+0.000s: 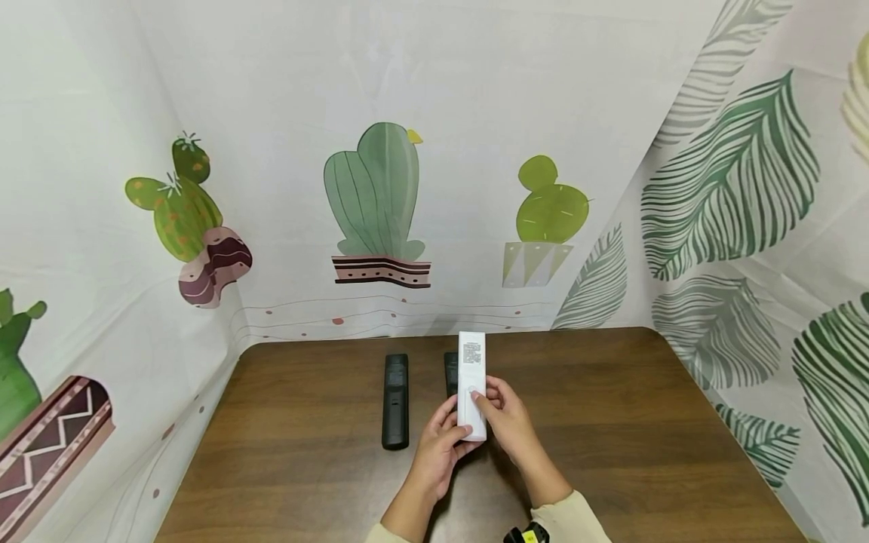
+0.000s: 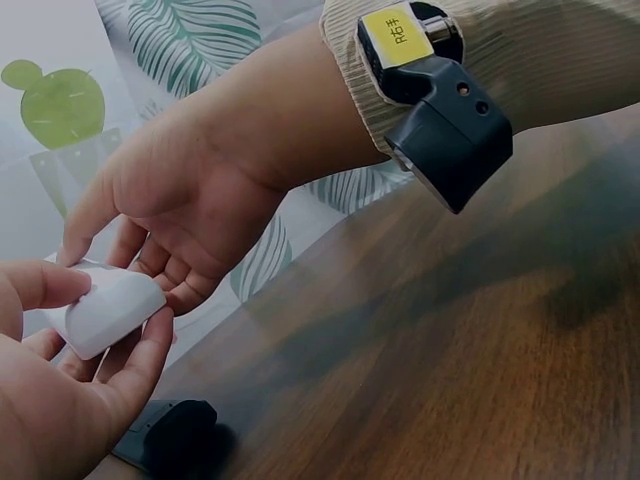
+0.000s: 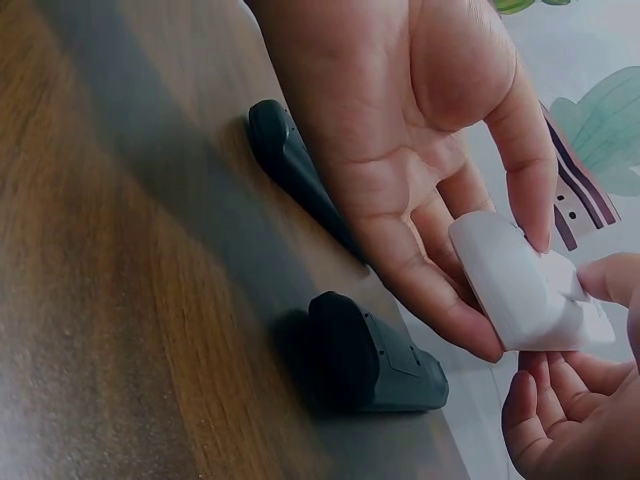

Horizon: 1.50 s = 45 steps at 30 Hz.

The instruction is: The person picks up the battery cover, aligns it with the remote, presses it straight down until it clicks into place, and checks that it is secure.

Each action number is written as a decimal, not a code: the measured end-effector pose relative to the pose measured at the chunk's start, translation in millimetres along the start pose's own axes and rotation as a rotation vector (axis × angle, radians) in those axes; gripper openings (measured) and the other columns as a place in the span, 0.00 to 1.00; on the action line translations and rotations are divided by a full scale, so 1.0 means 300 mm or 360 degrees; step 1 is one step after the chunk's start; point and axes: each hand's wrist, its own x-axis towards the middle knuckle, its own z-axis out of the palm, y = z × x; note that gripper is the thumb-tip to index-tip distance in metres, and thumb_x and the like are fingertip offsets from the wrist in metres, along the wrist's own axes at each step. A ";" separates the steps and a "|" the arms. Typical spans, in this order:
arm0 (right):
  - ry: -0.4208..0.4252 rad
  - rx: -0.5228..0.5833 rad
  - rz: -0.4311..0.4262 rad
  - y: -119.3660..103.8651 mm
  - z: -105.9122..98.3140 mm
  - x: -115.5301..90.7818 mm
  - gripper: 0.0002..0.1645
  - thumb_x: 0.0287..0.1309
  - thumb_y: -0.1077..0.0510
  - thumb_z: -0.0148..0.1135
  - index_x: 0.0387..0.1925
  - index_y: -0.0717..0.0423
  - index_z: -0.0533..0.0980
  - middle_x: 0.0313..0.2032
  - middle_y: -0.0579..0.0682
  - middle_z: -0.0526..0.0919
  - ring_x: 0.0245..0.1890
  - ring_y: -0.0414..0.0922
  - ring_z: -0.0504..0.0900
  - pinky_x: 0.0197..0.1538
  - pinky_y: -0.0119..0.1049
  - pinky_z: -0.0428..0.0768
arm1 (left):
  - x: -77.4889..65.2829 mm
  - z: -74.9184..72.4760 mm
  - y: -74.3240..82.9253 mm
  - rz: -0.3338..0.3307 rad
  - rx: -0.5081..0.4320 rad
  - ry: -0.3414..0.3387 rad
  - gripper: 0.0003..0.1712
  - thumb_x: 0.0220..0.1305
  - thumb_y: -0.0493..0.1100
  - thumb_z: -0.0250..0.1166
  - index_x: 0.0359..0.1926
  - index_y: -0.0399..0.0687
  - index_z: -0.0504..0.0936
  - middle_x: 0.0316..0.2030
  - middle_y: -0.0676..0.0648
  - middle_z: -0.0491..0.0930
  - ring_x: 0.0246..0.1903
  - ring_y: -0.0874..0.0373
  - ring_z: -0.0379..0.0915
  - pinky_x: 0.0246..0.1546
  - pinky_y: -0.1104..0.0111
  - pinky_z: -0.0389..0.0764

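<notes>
A white remote control (image 1: 471,377) is held back side up over the table, a printed label at its far end. My left hand (image 1: 437,456) grips its near end, thumb on the edge and fingers beneath. The right hand (image 1: 509,422) holds its right side, with the thumb pressing on the cover on its back. In the left wrist view the rounded near end of the white remote (image 2: 110,305) sits between both hands. One black remote control (image 1: 395,402) lies face down to the left; another black remote (image 1: 451,369) is partly hidden behind the white one.
Brown wood-grain table (image 1: 292,430) carries the black remotes. White cloth (image 1: 462,83) printed with cacti and leaves hangs behind and at both sides. A black wrist camera (image 2: 450,130) with a yellow label sits on the right sleeve.
</notes>
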 end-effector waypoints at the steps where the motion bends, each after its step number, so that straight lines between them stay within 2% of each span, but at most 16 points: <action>1: -0.0002 0.0003 -0.0003 -0.001 0.000 0.000 0.26 0.65 0.57 0.65 0.62 0.60 0.74 0.46 0.59 0.82 0.39 0.41 0.79 0.40 0.30 0.79 | 0.000 0.000 0.000 -0.0001 0.0000 0.0002 0.41 0.66 0.32 0.60 0.77 0.42 0.56 0.57 0.44 0.79 0.48 0.55 0.81 0.51 0.61 0.84; 11: -0.0007 0.0014 0.0021 -0.001 0.004 -0.001 0.27 0.66 0.58 0.64 0.64 0.62 0.72 0.47 0.60 0.82 0.39 0.41 0.78 0.41 0.31 0.78 | 0.002 -0.004 -0.004 -0.0001 -0.0015 0.0006 0.41 0.65 0.31 0.60 0.77 0.42 0.57 0.57 0.45 0.79 0.49 0.54 0.81 0.52 0.59 0.84; 18: -0.0002 0.0029 0.0043 -0.004 0.012 0.003 0.25 0.66 0.63 0.61 0.63 0.67 0.71 0.46 0.64 0.81 0.39 0.42 0.78 0.41 0.31 0.78 | 0.001 -0.006 -0.007 0.0004 -0.0016 0.0006 0.40 0.66 0.31 0.60 0.77 0.42 0.57 0.56 0.45 0.79 0.48 0.54 0.81 0.52 0.60 0.84; 32: 0.0001 0.0049 0.0034 0.003 0.010 0.000 0.26 0.65 0.59 0.64 0.62 0.59 0.73 0.45 0.59 0.81 0.39 0.41 0.78 0.42 0.32 0.78 | 0.002 -0.004 -0.008 0.0004 -0.0027 0.0003 0.40 0.66 0.31 0.60 0.77 0.42 0.58 0.57 0.43 0.79 0.49 0.54 0.81 0.52 0.59 0.84; 45: 0.0004 0.0046 0.0017 0.003 0.008 -0.004 0.25 0.65 0.59 0.64 0.61 0.60 0.73 0.44 0.59 0.82 0.38 0.40 0.78 0.40 0.32 0.78 | 0.002 -0.005 -0.014 -0.0003 -0.0028 0.0006 0.41 0.65 0.31 0.60 0.77 0.41 0.57 0.59 0.41 0.78 0.49 0.53 0.81 0.52 0.59 0.84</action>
